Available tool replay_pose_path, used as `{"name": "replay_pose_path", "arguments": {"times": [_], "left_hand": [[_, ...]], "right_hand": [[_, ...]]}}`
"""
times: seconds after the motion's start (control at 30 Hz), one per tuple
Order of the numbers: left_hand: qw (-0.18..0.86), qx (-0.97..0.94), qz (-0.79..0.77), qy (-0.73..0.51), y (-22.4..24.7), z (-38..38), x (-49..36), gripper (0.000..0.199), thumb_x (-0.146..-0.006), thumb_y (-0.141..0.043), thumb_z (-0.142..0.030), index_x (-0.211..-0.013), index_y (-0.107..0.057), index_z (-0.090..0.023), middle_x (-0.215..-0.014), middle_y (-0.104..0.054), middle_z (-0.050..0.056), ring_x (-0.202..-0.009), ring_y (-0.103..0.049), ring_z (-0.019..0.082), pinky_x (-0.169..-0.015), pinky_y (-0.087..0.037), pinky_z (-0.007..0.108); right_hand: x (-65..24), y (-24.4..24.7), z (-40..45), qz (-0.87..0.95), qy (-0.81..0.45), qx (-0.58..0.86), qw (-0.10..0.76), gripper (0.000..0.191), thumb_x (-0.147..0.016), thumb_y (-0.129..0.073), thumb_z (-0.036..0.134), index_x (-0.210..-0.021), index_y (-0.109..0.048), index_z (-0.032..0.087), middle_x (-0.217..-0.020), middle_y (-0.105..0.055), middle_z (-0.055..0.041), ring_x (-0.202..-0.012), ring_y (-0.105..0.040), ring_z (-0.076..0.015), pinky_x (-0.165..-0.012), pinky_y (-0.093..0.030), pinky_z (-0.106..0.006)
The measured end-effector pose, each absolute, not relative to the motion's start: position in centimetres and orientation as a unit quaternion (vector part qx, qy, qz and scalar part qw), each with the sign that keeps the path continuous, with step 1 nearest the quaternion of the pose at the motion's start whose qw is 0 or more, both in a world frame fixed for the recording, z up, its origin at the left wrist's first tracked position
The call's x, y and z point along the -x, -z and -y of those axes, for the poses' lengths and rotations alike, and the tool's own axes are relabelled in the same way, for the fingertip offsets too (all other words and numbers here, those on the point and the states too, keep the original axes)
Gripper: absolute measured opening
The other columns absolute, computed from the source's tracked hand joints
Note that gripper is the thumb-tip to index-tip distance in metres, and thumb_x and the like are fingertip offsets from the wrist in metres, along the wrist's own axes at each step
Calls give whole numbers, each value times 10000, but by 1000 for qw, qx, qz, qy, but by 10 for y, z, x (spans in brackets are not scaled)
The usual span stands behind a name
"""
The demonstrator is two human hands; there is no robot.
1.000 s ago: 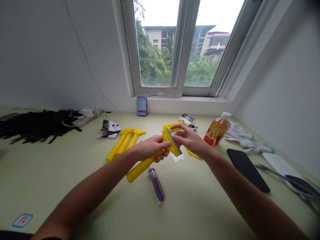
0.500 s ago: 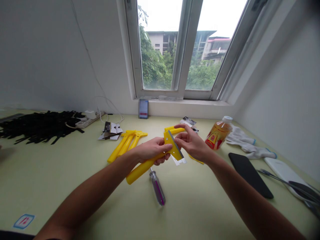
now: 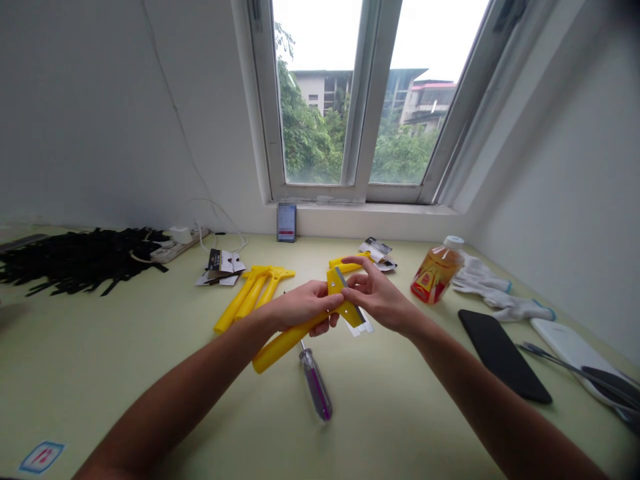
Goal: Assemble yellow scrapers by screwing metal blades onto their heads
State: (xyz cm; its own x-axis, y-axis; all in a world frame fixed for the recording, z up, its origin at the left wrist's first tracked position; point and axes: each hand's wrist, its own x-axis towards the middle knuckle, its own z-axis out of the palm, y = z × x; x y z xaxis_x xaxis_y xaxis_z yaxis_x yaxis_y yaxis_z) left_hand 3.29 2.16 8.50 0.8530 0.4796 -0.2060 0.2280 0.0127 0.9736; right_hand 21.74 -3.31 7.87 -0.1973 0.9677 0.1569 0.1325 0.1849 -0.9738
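My left hand [image 3: 303, 307] is closed round the neck of a yellow scraper [image 3: 283, 347], its handle slanting down to the left. The scraper's wide head faces right, with a grey blade strip [image 3: 357, 315] along its edge. My right hand [image 3: 380, 297] has its thumb and curled fingers at that edge, gripping the head; the exact contact of the fingertips is partly hidden. Under the hands lies a screwdriver [image 3: 316, 387] with a clear and purple handle. Flat whitish strips [image 3: 367, 327] rest on the table just behind the scraper head.
Three yellow scrapers [image 3: 250, 298] lie left of my hands, more yellow parts [image 3: 340, 263] behind. Packaging cards [image 3: 220, 267], black straps [image 3: 85, 257] and a propped phone [image 3: 287, 223] stand farther back. Rightward are a drink bottle [image 3: 436, 272], gloves [image 3: 495, 297] and a black phone-like slab [image 3: 505, 357].
My right thumb has moved left onto the scraper head. The yellow piece seen below my right hand is no longer in view there. The camera view has shifted slightly.
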Motion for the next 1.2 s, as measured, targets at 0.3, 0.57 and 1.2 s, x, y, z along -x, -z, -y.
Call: {"name": "replay_pose_path", "arguments": {"times": [0.3,0.57,1.2], "left_hand": [[219,-880,-333,-259,-85,-6,-33,652,-900,-521,-415,-1475,-269,-236,-1129,-649,103,-838,-671,202,-731,-515,310],[36,-933,-304,-187,-82,-3,-31,556,-917,-472,-361,-1431,-385,-169,-1167,-652,130,-992,-647,271,-873,-504,397],[21,-946,-278,-163,-71,-24,-32,524,-923,-467,-206,-1436,-361,-182,-1169,-668,110,-971,-657,257,-823,-526,390]], "right_hand": [[-224,-65,19,580,-409,470,525,518,-816,-656,326,-1247,-381,243,-755,-592,40,-706,-610,-155,-614,-481,-281],[-221,-65,19,570,-405,475,534,559,-795,-678,370,-1244,-375,231,-713,-597,42,-667,-600,-156,-575,-471,-266],[-216,-47,9,548,-410,481,548,509,-805,-664,420,-1190,-397,223,-756,-587,34,-704,-626,-171,-614,-496,-297]]}}
